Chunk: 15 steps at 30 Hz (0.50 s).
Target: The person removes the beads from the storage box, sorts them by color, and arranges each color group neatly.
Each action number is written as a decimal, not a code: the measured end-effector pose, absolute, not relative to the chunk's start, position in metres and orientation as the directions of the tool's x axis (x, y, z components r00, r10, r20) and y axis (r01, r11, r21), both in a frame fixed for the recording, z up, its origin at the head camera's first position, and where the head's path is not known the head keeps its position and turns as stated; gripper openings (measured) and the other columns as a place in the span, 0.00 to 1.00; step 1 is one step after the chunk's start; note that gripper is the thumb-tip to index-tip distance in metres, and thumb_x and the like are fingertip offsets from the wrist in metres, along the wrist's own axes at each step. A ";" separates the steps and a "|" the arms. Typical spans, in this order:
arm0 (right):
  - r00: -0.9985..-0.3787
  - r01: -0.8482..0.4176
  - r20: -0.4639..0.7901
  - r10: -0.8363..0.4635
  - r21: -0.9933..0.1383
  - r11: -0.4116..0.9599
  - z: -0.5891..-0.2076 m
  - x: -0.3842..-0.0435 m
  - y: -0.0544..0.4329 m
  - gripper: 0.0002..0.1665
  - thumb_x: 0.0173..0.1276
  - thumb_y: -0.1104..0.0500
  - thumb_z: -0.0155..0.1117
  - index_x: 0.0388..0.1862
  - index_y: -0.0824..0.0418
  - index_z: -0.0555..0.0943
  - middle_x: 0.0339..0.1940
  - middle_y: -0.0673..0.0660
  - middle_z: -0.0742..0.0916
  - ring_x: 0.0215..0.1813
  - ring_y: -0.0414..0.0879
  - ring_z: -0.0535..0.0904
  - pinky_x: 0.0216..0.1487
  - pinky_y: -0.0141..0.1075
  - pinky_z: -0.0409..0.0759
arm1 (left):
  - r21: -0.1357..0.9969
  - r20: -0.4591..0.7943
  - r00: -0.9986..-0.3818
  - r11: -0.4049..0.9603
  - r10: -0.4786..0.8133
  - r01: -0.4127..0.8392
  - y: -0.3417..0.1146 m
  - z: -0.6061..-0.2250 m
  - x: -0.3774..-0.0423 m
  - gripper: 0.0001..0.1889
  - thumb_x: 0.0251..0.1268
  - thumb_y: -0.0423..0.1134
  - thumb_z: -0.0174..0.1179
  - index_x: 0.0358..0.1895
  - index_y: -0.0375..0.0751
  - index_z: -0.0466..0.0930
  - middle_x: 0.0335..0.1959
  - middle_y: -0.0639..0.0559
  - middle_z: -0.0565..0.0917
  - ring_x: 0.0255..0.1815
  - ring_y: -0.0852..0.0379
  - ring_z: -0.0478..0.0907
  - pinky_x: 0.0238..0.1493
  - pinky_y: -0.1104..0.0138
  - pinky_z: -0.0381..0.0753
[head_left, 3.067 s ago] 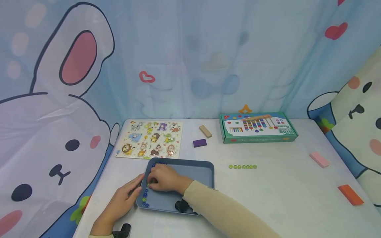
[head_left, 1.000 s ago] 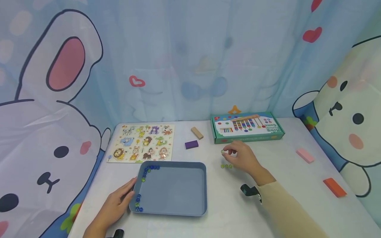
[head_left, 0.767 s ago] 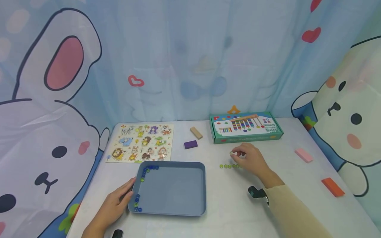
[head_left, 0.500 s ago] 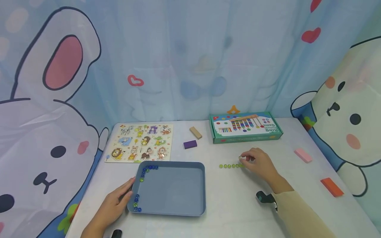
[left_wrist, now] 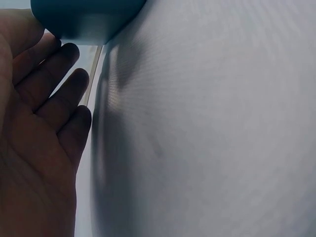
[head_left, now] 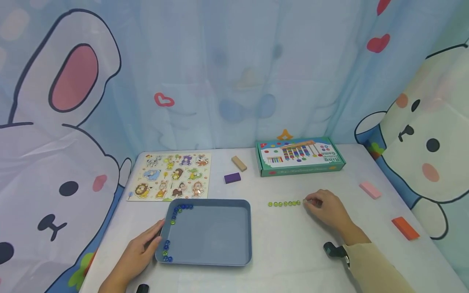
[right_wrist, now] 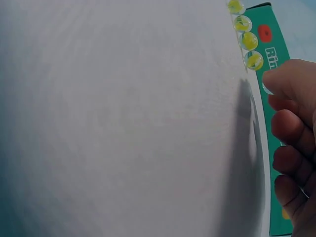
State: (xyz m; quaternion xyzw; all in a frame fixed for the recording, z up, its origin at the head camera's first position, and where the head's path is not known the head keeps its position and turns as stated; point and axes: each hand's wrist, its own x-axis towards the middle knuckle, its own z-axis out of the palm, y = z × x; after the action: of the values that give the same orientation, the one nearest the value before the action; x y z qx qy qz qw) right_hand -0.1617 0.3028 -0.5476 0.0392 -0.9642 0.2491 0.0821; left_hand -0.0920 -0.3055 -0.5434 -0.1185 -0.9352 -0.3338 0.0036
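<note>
In the head view my right hand (head_left: 326,207) pinches a small clear marble (right_wrist: 267,89) between thumb and fingertips, mostly covered by the thumb in the right wrist view. It is at the right end of a straight row of yellow-green marbles (head_left: 283,204) on the white table. My left hand (head_left: 137,252) lies along the left side of a blue-grey tray (head_left: 210,261), its fingers loosely extended against the wall. The left wrist view shows the tray's corner (left_wrist: 86,22) by the thumb. Blue marbles (head_left: 187,206) and a few green ones line the tray's left side in two groups.
An animal puzzle board (head_left: 170,177) lies behind the tray. Beside it are a tan block (head_left: 239,163) and a purple block (head_left: 232,178). A green game box (head_left: 300,156) stands at the back. Pink (head_left: 370,190) and orange (head_left: 405,228) blocks lie at the right.
My right hand has left the tray and moved right, past the marble row, then lowered to the row's right end with a marble pinched. The left hand stays at the tray.
</note>
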 end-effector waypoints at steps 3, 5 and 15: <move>-0.987 -0.115 0.156 -0.046 -0.474 0.873 -0.547 -0.162 0.301 0.08 0.66 0.54 0.76 0.43 0.54 0.91 0.31 0.46 0.84 0.38 0.43 0.74 0.39 0.34 0.76 | 0.622 0.093 -0.972 0.750 0.215 0.225 -0.306 -0.544 -0.092 0.26 0.84 0.49 0.53 0.79 0.51 0.68 0.78 0.51 0.72 0.77 0.46 0.70 0.68 0.91 0.50; -0.988 -0.110 0.144 -0.046 -0.474 0.873 -0.547 -0.163 0.299 0.09 0.66 0.54 0.76 0.43 0.54 0.91 0.31 0.46 0.84 0.38 0.44 0.74 0.39 0.34 0.76 | 0.623 0.094 -0.972 0.749 0.214 0.225 -0.306 -0.544 -0.091 0.26 0.84 0.49 0.53 0.79 0.51 0.68 0.78 0.51 0.73 0.77 0.46 0.70 0.68 0.91 0.50; -0.995 -0.074 0.097 -0.032 -0.469 0.880 -0.545 -0.162 0.295 0.10 0.66 0.54 0.76 0.44 0.55 0.91 0.31 0.47 0.84 0.38 0.44 0.75 0.40 0.34 0.78 | 0.617 0.095 -0.972 0.754 0.215 0.227 -0.305 -0.542 -0.091 0.26 0.84 0.48 0.53 0.79 0.50 0.69 0.78 0.50 0.73 0.77 0.46 0.70 0.68 0.91 0.51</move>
State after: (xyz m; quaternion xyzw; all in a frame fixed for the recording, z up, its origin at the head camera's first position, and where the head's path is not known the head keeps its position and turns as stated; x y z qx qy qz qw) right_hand -0.1624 0.2955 -0.5450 0.0271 -0.9687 0.2431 0.0431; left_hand -0.0912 -0.3046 -0.5425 -0.1179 -0.9363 -0.3306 0.0089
